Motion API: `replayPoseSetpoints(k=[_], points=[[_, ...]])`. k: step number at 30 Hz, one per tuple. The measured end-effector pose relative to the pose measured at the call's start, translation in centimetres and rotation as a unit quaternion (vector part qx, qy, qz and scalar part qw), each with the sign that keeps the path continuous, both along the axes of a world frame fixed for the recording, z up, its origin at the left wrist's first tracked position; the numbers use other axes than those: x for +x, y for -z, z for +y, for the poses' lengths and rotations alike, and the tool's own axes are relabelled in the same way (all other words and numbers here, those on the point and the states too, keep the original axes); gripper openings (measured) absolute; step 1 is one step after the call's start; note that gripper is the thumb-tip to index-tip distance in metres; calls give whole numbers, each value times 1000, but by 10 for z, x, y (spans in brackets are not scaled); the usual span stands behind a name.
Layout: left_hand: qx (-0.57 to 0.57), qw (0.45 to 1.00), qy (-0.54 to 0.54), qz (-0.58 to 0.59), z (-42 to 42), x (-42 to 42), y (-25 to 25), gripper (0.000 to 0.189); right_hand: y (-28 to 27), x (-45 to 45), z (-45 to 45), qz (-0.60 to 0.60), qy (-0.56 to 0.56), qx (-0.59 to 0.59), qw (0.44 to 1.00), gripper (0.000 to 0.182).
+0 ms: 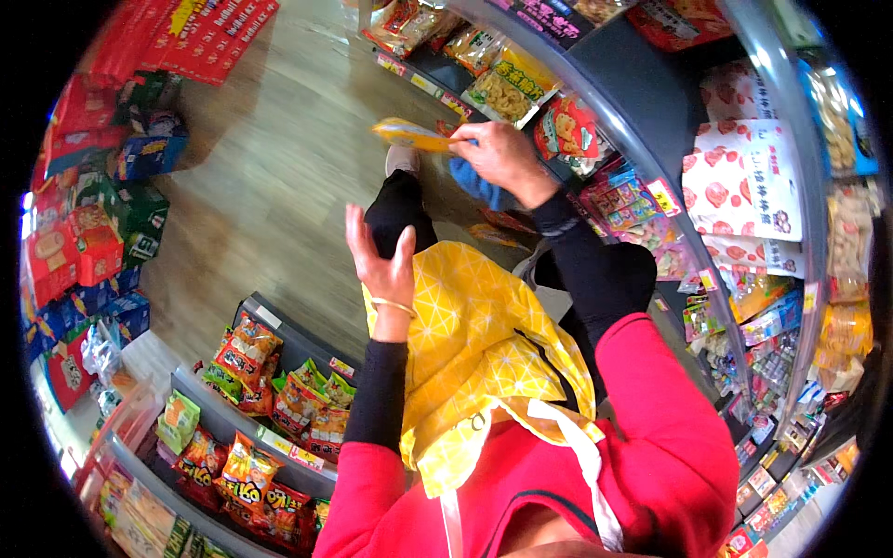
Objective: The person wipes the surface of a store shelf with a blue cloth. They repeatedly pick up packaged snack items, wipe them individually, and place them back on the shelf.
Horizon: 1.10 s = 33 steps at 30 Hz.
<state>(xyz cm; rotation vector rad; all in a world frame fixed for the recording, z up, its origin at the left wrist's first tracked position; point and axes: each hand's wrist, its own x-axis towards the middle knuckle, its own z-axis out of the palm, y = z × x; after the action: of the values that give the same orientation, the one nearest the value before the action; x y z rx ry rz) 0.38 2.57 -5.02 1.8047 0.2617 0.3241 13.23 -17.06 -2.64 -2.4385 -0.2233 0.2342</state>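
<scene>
My right hand (506,159) pinches the edge of a flat yellow snack packet (413,134) above the floor. A blue cloth (478,183) hangs beneath that same hand, seemingly tucked in its grasp. Empty and with fingers apart, my left hand (382,261) is raised over my left knee. A yellow patterned apron (467,321) covers my lap as I crouch. Several blurred packets (499,234) lie low between my legs, partly hidden by my right forearm. Close beyond my right hand, a clear bag of snack chips (508,87) sits on the lowest shelf.
Curved shelves of bagged snacks, with a white printed bag (743,181), rise at my right. Behind my left arm stands another shelf with orange snack bags (248,471). Stacked drink cartons (98,244) line the far left, across the wood-look floor (265,181).
</scene>
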Motion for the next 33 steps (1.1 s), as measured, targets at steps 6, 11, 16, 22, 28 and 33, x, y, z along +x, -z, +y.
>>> replayPoseSetpoints(k=[6, 11, 16, 22, 28, 33], points=[[109, 969, 190, -117, 22, 43, -120, 100, -190, -33, -36, -56, -242, 103, 963, 14], [6, 862, 504, 50, 30, 20, -206, 59, -252, -75, -60, -42, -284, 140, 947, 16], [-240, 866, 423, 114, 6, -49, -207, 31, -239, -118, -51, -67, -208, 158, 963, 15], [-318, 912, 242, 98, -18, -94, -174, 28, -200, -185, -18, -103, 162, 419, 887, 25], [-327, 895, 284, 110, -13, -118, -172, 17, -182, -221, 39, -364, 30, 253, 896, 25], [-5, 944, 319, -88, -13, -135, -160, 22, -124, -195, -11, -256, 123, 188, 940, 21]])
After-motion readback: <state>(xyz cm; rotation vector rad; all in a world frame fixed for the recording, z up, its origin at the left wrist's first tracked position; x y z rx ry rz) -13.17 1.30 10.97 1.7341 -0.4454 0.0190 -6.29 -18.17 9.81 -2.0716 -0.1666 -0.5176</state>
